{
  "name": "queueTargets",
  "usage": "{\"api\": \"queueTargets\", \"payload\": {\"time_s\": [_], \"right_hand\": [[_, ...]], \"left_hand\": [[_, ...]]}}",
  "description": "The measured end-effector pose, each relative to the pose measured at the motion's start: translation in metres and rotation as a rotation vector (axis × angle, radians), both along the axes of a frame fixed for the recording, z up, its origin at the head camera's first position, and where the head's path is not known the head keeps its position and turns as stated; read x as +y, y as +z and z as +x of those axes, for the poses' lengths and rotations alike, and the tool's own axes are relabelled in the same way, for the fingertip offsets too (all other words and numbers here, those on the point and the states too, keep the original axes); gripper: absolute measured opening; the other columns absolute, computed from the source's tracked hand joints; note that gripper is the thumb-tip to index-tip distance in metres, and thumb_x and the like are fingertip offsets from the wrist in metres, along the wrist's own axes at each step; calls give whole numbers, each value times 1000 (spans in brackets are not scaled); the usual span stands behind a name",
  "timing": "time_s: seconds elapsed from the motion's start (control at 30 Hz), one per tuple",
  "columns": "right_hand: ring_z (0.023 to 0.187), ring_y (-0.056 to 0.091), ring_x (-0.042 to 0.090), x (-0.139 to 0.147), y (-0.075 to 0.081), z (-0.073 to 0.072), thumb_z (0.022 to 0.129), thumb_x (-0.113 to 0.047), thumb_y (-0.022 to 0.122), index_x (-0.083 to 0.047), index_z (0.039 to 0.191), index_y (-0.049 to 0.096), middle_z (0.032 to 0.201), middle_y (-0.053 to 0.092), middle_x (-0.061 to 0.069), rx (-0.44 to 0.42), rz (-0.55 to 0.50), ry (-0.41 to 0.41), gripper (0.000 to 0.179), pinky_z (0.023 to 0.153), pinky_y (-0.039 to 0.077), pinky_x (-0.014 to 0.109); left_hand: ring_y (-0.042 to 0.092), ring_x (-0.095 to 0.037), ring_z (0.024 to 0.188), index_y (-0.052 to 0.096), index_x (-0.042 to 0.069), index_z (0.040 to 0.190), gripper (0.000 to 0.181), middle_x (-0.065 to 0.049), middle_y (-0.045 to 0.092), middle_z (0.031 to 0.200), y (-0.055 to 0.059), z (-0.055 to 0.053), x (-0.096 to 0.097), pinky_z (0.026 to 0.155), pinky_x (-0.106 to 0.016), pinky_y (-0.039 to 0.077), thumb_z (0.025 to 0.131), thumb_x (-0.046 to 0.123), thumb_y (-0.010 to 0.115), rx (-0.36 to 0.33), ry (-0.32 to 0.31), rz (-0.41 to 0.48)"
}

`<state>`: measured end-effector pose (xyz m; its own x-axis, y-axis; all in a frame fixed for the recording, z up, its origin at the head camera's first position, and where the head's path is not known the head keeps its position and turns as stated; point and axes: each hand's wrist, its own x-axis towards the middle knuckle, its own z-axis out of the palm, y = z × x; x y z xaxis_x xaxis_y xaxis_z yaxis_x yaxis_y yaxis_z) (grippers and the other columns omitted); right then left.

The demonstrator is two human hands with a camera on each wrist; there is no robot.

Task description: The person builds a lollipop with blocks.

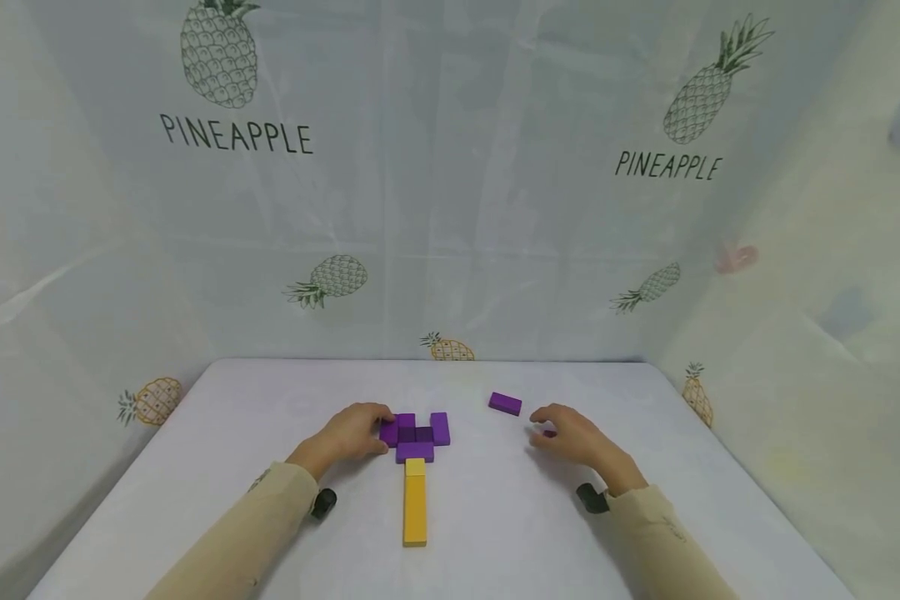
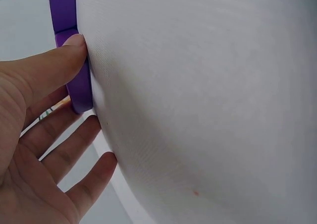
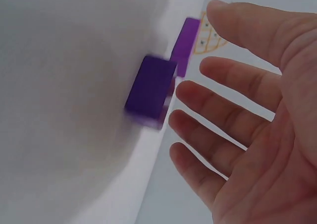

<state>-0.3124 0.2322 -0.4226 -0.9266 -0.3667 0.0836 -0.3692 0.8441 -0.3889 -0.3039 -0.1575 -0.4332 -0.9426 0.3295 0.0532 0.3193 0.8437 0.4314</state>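
My left hand (image 1: 351, 433) pinches the outermost purple block (image 1: 388, 434) between thumb and fingers, at the left end of a cluster of purple blocks. In the left wrist view, the thumb lies on this block (image 2: 82, 91) while the other fingers spread along the tabletop. The cluster includes an upright block (image 1: 440, 428) on the right and a crosswise block (image 1: 415, 452) at the front. My right hand (image 1: 579, 437) hovers with parted fingers around a loose purple block (image 3: 151, 85), apart from it in the right wrist view; the head view mostly hides that block.
Another purple block (image 1: 506, 404) lies farther back, left of the right hand. A long yellow bar (image 1: 415, 512) with a pale yellow piece (image 1: 415, 467) at its far end extends from the cluster towards me. A pineapple-print cloth (image 1: 450, 208) hangs behind the white table (image 1: 495, 542).
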Motion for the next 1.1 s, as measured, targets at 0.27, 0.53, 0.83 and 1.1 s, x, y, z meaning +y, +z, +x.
{"api": "queueTargets", "payload": {"time_s": [0.27, 0.53, 0.83, 1.1], "right_hand": [[102, 58, 23, 13, -6, 2, 79, -22, 78, -8, 114, 67, 108, 64, 2, -18, 59, -36, 39, 95, 46, 47], [99, 57, 22, 18, -7, 3, 80, -16, 76, -8, 112, 67, 103, 64, 1, -22, 49, -55, 34, 94, 47, 48], [89, 55, 17, 20, -7, 3, 80, -13, 76, -9, 105, 69, 93, 62, -3, -12, 39, -55, 26, 90, 49, 45], [89, 55, 17, 21, -8, 2, 82, -14, 75, -9, 105, 69, 94, 62, -3, 0, 35, -38, 25, 90, 49, 45]], "left_hand": [[58, -25, 107, 66, 12, 115, 44, -6, 65, 113, -5, -3, -3, 99, -44, 44, 74, 17, 82, 19, -13, -10], [58, -26, 109, 66, 11, 114, 44, -6, 65, 114, -2, -2, -2, 100, -45, 44, 74, 16, 82, 20, -14, -16], [56, -27, 113, 65, 12, 116, 45, -8, 64, 117, -1, -2, -1, 102, -46, 42, 75, 16, 82, 2, -6, -14], [57, -27, 112, 66, 11, 116, 44, -8, 64, 117, -1, -2, -1, 101, -46, 42, 75, 17, 82, 10, -9, -16]]}}
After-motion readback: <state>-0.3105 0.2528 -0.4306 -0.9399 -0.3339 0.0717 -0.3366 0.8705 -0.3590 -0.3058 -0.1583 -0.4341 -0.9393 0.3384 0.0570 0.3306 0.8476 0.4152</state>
